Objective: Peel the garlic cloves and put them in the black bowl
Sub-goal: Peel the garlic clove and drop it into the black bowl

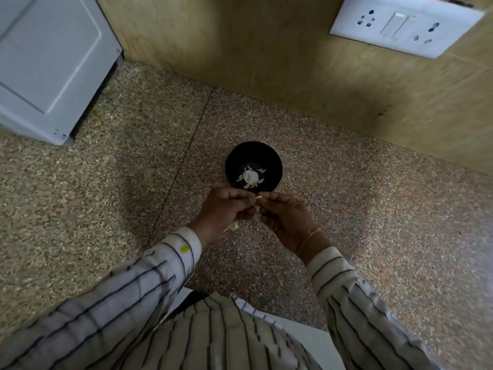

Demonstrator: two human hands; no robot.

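Garlic clove [259, 196] pinched by left hand [223, 207], right hand [286, 218].

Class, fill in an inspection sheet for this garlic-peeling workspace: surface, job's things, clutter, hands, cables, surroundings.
Surface: speckled stone counter, with a seam line running across it.
Job's things: black bowl on the counter, with pale garlic pieces inside; one garlic clove held at the bowl's near rim.
Clutter: a pale scrap below the left hand; possibly peel, too small to tell.
Hands: left hand and right hand both pinch the garlic clove with their fingers.
Cables: nothing seen.
Surroundings: white appliance at the back left; socket and switch plate on the tan wall.
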